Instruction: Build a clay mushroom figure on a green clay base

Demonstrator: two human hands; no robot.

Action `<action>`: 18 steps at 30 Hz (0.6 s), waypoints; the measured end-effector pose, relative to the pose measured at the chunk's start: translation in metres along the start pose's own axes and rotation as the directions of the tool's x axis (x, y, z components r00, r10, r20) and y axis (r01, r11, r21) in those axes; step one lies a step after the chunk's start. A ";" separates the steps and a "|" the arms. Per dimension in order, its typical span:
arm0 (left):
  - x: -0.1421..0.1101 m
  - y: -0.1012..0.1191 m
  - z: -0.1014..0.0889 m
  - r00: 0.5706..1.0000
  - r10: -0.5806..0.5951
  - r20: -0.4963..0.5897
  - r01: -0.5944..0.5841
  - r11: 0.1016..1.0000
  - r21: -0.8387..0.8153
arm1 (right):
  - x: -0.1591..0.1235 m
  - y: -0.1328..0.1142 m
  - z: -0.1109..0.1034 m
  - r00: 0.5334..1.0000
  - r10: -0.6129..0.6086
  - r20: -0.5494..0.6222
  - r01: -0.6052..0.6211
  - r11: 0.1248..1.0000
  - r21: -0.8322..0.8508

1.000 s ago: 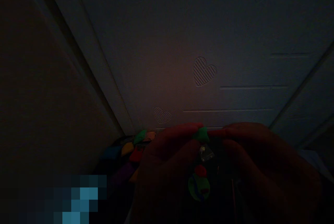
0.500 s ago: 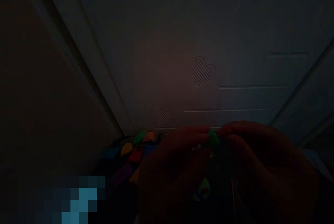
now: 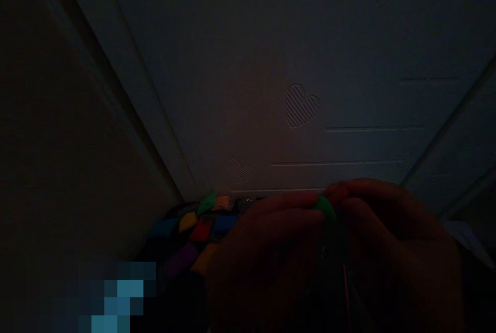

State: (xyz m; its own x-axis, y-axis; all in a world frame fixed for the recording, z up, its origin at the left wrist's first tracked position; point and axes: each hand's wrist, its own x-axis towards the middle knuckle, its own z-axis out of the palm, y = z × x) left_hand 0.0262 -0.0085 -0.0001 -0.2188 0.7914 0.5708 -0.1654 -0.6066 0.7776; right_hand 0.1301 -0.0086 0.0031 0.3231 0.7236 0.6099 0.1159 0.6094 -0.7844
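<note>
The scene is very dark. My left hand [image 3: 263, 250] and my right hand [image 3: 391, 245] meet at the lower middle, fingertips pinched together on a small green piece [image 3: 326, 211]. Both hands are curled closed around it. Whatever hangs below the green piece is hidden by my fingers and the dark. A thin reddish line [image 3: 346, 291] shows below my right hand.
Several small coloured pieces [image 3: 201, 222] in green, orange, red, blue and purple lie to the left of my hands. Behind stands a pale panel [image 3: 271, 64] with two embossed hearts [image 3: 301, 105] and horizontal grooves. A blurred blue patch sits at the lower left.
The green piece has shifted to the right between my fingertips. The dangling red and green part and the clear bit seen a second ago are now hidden behind my left hand.
</note>
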 end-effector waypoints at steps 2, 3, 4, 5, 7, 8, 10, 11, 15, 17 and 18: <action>-0.001 0.000 0.000 1.000 0.004 -0.017 -0.003 1.000 0.027 | 0.000 0.000 0.000 1.000 0.005 -0.007 -0.005 1.000 0.002; -0.001 0.001 0.000 1.000 0.009 -0.019 -0.008 0.999 0.039 | 0.000 0.000 0.000 1.000 0.012 -0.010 -0.012 1.000 0.011; -0.001 0.001 -0.001 1.000 0.015 -0.019 -0.014 0.999 0.049 | 0.000 0.000 0.000 1.000 0.021 -0.007 -0.021 1.000 0.018; -0.001 0.000 -0.001 1.000 0.022 -0.016 -0.021 0.998 0.059 | 0.000 0.000 0.000 1.000 0.030 -0.006 -0.030 0.999 0.019; -0.002 0.000 -0.002 0.999 0.031 -0.011 -0.030 0.997 0.078 | 0.000 0.001 0.001 1.000 0.012 -0.004 -0.012 1.000 -0.003; -0.002 0.000 -0.002 0.999 0.033 -0.008 -0.032 0.996 0.082 | 0.000 0.001 0.001 1.000 -0.010 -0.008 0.010 1.000 -0.027; -0.002 0.000 -0.002 0.999 0.032 -0.011 -0.031 0.995 0.092 | 0.001 0.001 0.001 0.997 -0.073 -0.018 0.071 0.994 -0.088; -0.002 0.000 -0.002 0.999 0.035 -0.015 -0.034 0.995 0.096 | 0.000 0.000 0.000 0.995 -0.099 -0.024 0.096 0.989 -0.110; -0.002 0.001 -0.002 0.998 0.056 -0.012 -0.054 0.993 0.106 | -0.002 -0.001 -0.001 0.991 -0.133 -0.027 0.128 0.982 -0.137; -0.002 0.001 -0.002 0.999 0.048 0.001 -0.048 0.993 0.104 | -0.003 0.000 -0.001 0.991 -0.130 -0.037 0.124 0.983 -0.137; -0.002 0.001 -0.002 0.999 0.037 0.007 -0.038 0.994 0.099 | -0.003 0.001 -0.001 0.991 -0.126 -0.033 0.121 0.984 -0.129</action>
State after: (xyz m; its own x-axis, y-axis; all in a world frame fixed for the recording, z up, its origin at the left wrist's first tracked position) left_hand 0.0247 -0.0104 -0.0009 -0.2176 0.7688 0.6013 -0.0607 -0.6256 0.7778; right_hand 0.1299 -0.0105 0.0006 0.3366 0.6299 0.7000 0.2744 0.6455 -0.7128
